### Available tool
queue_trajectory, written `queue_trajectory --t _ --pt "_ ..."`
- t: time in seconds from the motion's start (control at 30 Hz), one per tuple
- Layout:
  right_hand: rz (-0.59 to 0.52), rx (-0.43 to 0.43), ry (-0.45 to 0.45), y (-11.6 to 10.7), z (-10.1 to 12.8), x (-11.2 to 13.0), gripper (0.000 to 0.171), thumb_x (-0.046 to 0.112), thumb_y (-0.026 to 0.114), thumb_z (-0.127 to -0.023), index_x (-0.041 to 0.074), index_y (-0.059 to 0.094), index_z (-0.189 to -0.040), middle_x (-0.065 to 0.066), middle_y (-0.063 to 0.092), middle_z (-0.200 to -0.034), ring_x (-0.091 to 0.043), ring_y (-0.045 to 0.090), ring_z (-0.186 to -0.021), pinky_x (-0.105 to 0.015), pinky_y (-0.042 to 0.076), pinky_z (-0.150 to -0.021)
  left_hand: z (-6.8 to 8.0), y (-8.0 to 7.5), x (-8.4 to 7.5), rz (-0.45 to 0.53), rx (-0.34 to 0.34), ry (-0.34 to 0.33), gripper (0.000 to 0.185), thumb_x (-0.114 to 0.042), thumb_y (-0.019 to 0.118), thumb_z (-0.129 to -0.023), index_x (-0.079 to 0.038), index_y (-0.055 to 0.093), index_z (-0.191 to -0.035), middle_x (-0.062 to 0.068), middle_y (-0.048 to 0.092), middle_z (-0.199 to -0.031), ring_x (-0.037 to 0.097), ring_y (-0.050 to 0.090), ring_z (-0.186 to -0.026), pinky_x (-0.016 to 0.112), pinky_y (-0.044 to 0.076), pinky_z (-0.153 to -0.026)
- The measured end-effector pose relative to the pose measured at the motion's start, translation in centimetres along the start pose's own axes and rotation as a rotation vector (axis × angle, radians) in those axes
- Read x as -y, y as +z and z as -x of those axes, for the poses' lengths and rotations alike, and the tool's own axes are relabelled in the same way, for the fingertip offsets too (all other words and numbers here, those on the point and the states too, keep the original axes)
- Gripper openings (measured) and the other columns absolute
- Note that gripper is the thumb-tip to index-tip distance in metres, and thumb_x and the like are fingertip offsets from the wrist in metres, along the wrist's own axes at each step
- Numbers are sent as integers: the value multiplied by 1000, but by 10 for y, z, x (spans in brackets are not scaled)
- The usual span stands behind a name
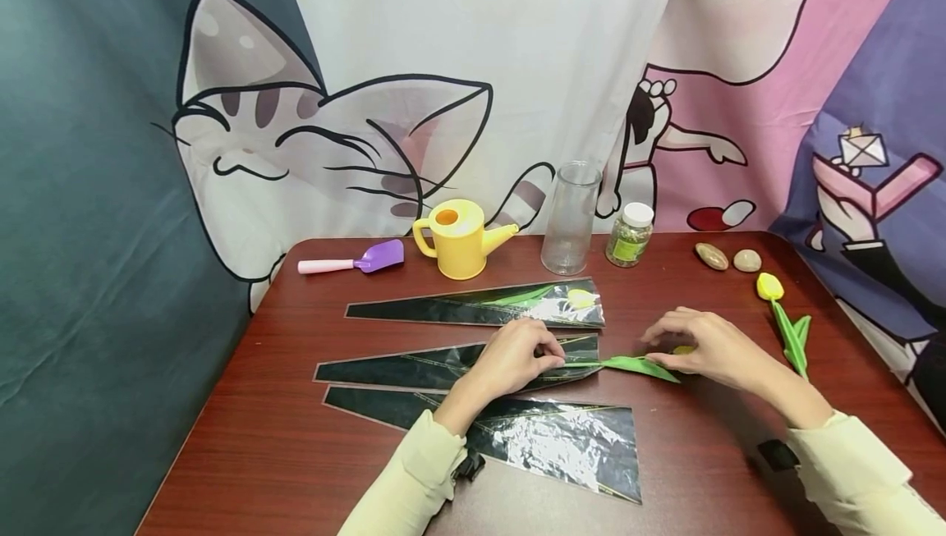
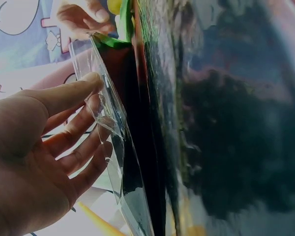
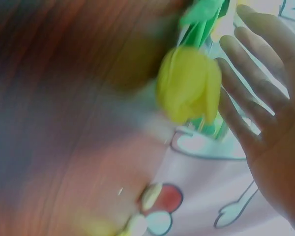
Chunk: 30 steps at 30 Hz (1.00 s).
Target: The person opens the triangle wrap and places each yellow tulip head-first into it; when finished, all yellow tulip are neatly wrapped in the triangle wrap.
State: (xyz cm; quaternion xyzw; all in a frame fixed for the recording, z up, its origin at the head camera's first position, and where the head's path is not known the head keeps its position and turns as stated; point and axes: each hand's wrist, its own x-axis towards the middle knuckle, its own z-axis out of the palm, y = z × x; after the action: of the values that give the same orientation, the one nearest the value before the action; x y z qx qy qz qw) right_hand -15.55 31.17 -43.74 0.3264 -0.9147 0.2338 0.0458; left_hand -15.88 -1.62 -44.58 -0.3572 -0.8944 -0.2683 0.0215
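Note:
My left hand (image 1: pixel 517 359) pinches the clear film edge of the middle flower sleeve (image 1: pixel 414 366), between thumb and fingers in the left wrist view, where the sleeve (image 2: pixel 119 110) stands partly lifted. A yellow artificial tulip lies with its stem in that sleeve's mouth and its green leaf (image 1: pixel 637 365) outside. My right hand (image 1: pixel 713 347) is over the bloom, mostly hiding it in the head view. In the right wrist view the tulip's yellow bloom (image 3: pixel 189 86) sits beside the fairly straight fingers (image 3: pixel 255 98) of that hand.
A sleeve (image 1: pixel 443 308) holding a tulip lies behind; another sleeve (image 1: pixel 562 446) lies in front. Along the back stand a purple shovel (image 1: pixel 380 256), yellow watering can (image 1: pixel 460 245), glass vase (image 1: pixel 569 228) and lidded jar (image 1: pixel 630 236). Stones (image 1: pixel 711 256) and another tulip (image 1: pixel 791 331) lie right.

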Motion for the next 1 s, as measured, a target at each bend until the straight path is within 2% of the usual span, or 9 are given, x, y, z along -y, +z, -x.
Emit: queue_trajectory --t 0.13,0.33,0.57,0.73,1.0 --pt "7 -23 5 -6 13 -8 28 24 84 -79 26 73 -104 17 65 -98 -7 58 -90 -27 48 -72 0 0 0 -3 3 -1 7 -31 76 -87 -25 79 -87 -19 57 -77 6 56 -76 20 41 -71" --pt "31 -62 -85 -5 22 -16 29 17 86 -75 28 73 -98 17 65 -93 -6 55 -84 -16 39 -71 0 0 0 -8 7 1 6 -30 76 -87 -25 79 -88 -19 58 -77 6 55 -76 20 41 -72" --pt "40 -66 -123 -3 24 -21 29 13 86 -74 30 73 -93 18 64 -93 -3 55 -88 -14 40 -75 0 -1 -1 -4 2 -3 7 -30 76 -87 -25 79 -88 -18 58 -78 4 54 -75 20 41 -70" --pt "71 -52 -98 -3 23 -18 28 14 86 -74 32 73 -91 19 62 -93 -1 54 -87 -15 41 -73 0 -1 -1 0 0 -8 5 -29 77 -86 -25 79 -87 -19 57 -77 3 52 -74 19 40 -69" --pt "153 -45 -43 -2 22 -15 28 16 87 -72 33 72 -89 19 59 -93 -1 53 -87 -28 46 -66 0 -1 -1 -2 0 -10 5 -30 77 -86 -25 79 -88 -19 58 -78 2 51 -74 19 40 -70"
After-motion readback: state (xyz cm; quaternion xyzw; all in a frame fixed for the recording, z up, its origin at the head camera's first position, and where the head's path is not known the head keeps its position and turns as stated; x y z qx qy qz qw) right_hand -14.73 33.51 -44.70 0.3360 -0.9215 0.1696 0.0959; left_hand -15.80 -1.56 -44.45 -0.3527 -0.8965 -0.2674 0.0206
